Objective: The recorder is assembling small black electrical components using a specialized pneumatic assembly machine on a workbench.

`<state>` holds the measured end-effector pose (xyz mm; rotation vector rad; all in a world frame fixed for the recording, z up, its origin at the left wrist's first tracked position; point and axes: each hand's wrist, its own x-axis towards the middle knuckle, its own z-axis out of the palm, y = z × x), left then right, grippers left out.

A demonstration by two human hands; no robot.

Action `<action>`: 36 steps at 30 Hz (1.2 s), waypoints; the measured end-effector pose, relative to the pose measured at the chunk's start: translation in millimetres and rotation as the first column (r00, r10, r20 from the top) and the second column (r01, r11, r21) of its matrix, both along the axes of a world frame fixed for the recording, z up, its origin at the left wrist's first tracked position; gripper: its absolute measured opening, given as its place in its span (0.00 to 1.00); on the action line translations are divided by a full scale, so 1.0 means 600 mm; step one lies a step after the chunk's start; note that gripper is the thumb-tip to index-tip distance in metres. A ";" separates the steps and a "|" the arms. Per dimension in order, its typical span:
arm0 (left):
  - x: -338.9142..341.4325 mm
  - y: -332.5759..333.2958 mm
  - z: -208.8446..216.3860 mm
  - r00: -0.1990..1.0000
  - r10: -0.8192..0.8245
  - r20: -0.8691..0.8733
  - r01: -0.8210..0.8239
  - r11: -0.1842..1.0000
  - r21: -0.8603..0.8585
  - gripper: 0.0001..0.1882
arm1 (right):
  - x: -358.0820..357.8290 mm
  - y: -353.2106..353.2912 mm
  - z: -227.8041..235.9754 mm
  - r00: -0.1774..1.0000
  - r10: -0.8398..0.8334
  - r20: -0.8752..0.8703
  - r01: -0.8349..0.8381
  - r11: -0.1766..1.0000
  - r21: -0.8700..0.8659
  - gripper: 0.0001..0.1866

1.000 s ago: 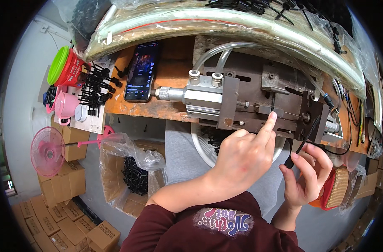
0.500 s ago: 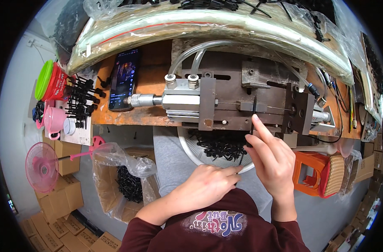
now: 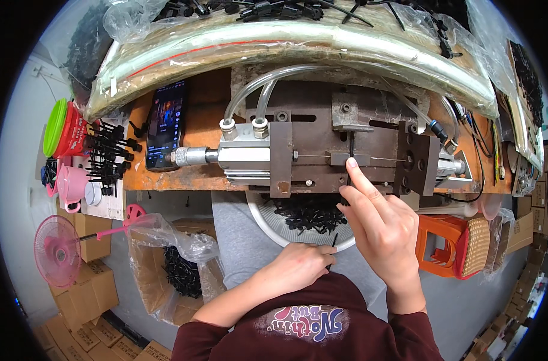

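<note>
My right hand (image 3: 382, 225) grips a thin black rod (image 3: 351, 143), its fingers closed about the near end. The index fingertip presses the rod down across a small grey metal block (image 3: 339, 159) in the middle of a dark metal fixture (image 3: 316, 135). The rod's far end reaches the bracket (image 3: 346, 107) at the back of that fixture. My left hand (image 3: 301, 263) rests in front of my body, by the near rim of a white basket (image 3: 265, 225). Its fingers are closed on a thin black part (image 3: 334, 240), mostly hidden. Loose black parts (image 3: 310, 215) lie in the basket.
A phone (image 3: 165, 123) leans left of the air cylinder (image 3: 244, 157); clear tubes (image 3: 265, 99) arch above. Black parts (image 3: 108, 147), a pink cup (image 3: 72, 183) and a pink fan (image 3: 58, 256) are at the left. An orange stool (image 3: 436, 243) stands at the right.
My right hand has brought the rod down onto the block, its index finger now pressing on it. My left hand has drawn slightly back with a black part. The whole view has shifted a little.
</note>
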<state>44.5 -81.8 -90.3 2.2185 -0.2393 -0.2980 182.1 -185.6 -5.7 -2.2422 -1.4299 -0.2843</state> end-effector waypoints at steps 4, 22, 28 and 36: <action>-0.004 -0.003 -0.022 1.000 0.017 -0.024 -0.017 1.000 -0.003 0.12 | -0.005 0.000 0.010 1.000 -0.012 -0.004 0.012 0.999 -0.036 0.13; 0.003 0.037 0.131 0.751 0.638 -0.171 -0.466 0.328 -0.822 0.11 | -0.029 -0.043 -0.038 0.611 0.532 -0.585 -0.117 0.793 0.598 0.15; -0.001 0.037 0.161 0.782 0.612 -0.118 -0.465 0.447 -0.764 0.11 | -0.057 -0.049 -0.051 0.548 0.640 -0.539 -0.077 0.680 0.729 0.15; -0.006 0.032 0.149 0.794 0.538 -0.283 -0.461 0.230 -0.857 0.12 | -0.075 -0.053 -0.056 0.436 0.657 -0.615 0.042 0.668 0.743 0.16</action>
